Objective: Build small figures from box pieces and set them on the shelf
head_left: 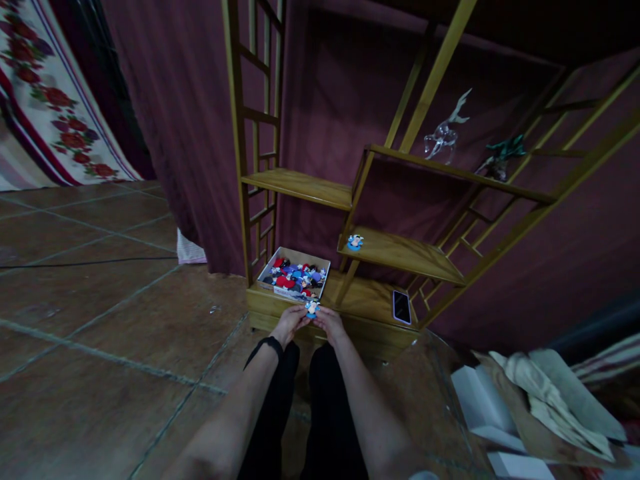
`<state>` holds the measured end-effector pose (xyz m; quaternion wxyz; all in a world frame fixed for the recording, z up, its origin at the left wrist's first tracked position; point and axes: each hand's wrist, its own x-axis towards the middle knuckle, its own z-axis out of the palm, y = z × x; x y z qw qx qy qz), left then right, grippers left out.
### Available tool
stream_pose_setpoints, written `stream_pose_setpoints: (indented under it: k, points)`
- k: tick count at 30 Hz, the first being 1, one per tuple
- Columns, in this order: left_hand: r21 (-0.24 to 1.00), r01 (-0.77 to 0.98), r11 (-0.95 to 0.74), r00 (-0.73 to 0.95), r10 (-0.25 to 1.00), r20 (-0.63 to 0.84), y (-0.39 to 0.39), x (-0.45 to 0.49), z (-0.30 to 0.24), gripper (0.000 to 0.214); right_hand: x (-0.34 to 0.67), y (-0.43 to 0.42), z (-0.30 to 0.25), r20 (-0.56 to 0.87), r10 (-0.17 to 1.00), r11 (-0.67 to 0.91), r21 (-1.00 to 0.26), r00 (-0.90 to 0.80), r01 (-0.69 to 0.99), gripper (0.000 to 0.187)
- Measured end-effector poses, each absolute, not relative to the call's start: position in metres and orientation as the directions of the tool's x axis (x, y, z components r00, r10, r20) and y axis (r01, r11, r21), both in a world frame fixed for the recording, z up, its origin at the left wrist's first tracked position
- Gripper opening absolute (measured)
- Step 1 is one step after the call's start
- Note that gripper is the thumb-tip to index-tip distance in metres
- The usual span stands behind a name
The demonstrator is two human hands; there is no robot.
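Observation:
A small blue-and-white toy figurine (313, 308) is pinched between my two hands, just in front of the low wooden shelf. My left hand (291, 323) grips its left side, and my right hand (330, 323) its right side. Right behind them, a shallow cardboard box (267, 270) on the bottom shelf holds many small red, purple, blue and black figures. A similar blue-and-white figurine (355, 243) stands at the left end of the middle shelf (405, 257).
The wooden display rack (295, 185) fills the space ahead. A phone (401, 307) lies on its bottom shelf. Higher up stand a clear glass deer (443, 139) and a dark green ornament (503, 157). White boxes (485, 403) and cloth (550, 397) lie on the floor at right.

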<state>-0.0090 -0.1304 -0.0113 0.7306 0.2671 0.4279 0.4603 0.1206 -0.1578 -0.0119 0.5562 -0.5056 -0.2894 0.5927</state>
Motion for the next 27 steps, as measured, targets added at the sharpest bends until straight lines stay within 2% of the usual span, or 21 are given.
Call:
stream_pose_setpoints:
  k: [9, 14, 20, 27]
  points:
    - [0.792, -0.437, 0.427, 0.226, 0.904, -0.362, -0.1321, -0.0081, -0.0099, 0.005, 0.1216, -0.1548, -0.0125, -0.300, 0.944, -0.232, -0.901, 0.139, -0.368, 0.033]
    - [0.796, -0.442, 0.413, 0.228, 0.910, -0.346, -0.1319, -0.0081, -0.0125, 0.010, 0.1232, -0.1565, -0.0116, -0.284, 0.952, -0.229, -0.907, 0.111, -0.353, 0.036]
    - [0.804, -0.443, 0.397, 0.225, 0.917, -0.329, -0.1322, -0.0060, -0.0162, 0.017, 0.1223, -0.1562, -0.0120, -0.253, 0.965, -0.222, -0.928, 0.068, -0.299, 0.033]
    - [0.803, -0.439, 0.403, 0.215, 0.915, -0.342, -0.1305, -0.0022, -0.0180, 0.017, 0.1210, -0.1502, -0.0198, -0.261, 0.959, -0.232, -0.945, 0.105, -0.229, 0.034]
